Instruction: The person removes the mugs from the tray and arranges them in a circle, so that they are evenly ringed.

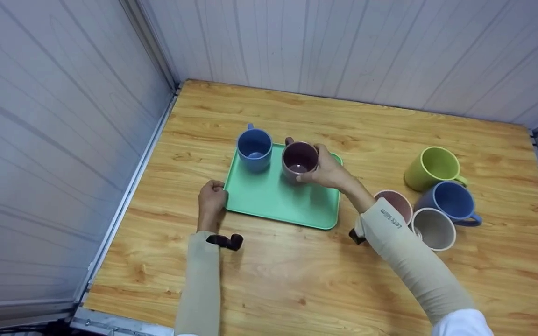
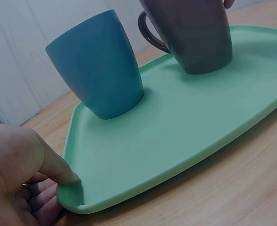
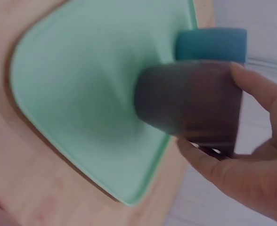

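A green tray lies on the wooden table. My left hand pinches its near left corner, the thumb on top of the rim and the fingers curled below, as the left wrist view shows. On the tray's far left part stands a blue mug, its handle pointing away. Beside it, a dark purple mug is held by my right hand, thumb and fingers around its body near the rim. In the left wrist view the base of this purple mug appears to be on the tray.
Right of the tray several mugs stand close together: a yellow-green mug, a second blue mug, a white mug and a pink mug partly hidden by my right forearm. Panelled walls border the table's back and sides.
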`<state>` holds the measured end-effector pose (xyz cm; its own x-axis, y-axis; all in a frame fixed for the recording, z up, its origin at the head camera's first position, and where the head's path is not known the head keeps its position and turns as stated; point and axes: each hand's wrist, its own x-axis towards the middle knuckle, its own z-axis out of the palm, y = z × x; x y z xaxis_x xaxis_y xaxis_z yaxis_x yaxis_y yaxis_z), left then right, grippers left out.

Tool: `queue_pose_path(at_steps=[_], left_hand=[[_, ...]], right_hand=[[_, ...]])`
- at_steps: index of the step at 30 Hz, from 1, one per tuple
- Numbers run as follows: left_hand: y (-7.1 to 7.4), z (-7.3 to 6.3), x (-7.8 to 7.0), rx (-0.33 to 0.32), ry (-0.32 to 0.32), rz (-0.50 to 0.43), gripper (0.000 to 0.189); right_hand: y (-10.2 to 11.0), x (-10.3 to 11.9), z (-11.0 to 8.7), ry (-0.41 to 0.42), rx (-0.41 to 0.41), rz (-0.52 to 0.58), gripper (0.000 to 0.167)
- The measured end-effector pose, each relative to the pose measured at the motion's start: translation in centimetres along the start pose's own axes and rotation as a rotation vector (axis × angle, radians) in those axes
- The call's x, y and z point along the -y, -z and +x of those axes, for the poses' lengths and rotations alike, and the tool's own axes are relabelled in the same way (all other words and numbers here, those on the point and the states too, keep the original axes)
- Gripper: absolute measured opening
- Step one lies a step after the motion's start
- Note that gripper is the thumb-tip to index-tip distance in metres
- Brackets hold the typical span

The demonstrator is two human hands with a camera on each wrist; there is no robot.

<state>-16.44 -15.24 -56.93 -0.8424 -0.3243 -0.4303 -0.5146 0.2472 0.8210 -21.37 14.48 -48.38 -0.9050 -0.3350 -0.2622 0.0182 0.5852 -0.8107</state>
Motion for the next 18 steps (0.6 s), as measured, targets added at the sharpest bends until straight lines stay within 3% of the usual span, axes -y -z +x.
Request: queue_pose_path(at_steps=[3,7,13,18], left_hand=[[0.0,0.0,-0.2,0.001,-0.003,0.01,0.029],[0.1,-0.1,-0.1,-0.009,-0.008,0.014,0.03],[0.0,-0.1,-0.2,-0.011,-0.006,0.005,0.03],[0.1,-0.1,-0.3,-0.009,-0.002,0.025,0.031]], right_hand=[[-0.8,0.0,-0.2,-0.009,-0.082,0.049,0.096],[-2.3,0.4,-0.5,-0.092,-0.191,0.103,0.097],[-4.5,0.8,0.0,-0.143,-0.358,0.068,0.098],[-5.1,0.6,0.2,-0.16,-0.416,0.08,0.097]])
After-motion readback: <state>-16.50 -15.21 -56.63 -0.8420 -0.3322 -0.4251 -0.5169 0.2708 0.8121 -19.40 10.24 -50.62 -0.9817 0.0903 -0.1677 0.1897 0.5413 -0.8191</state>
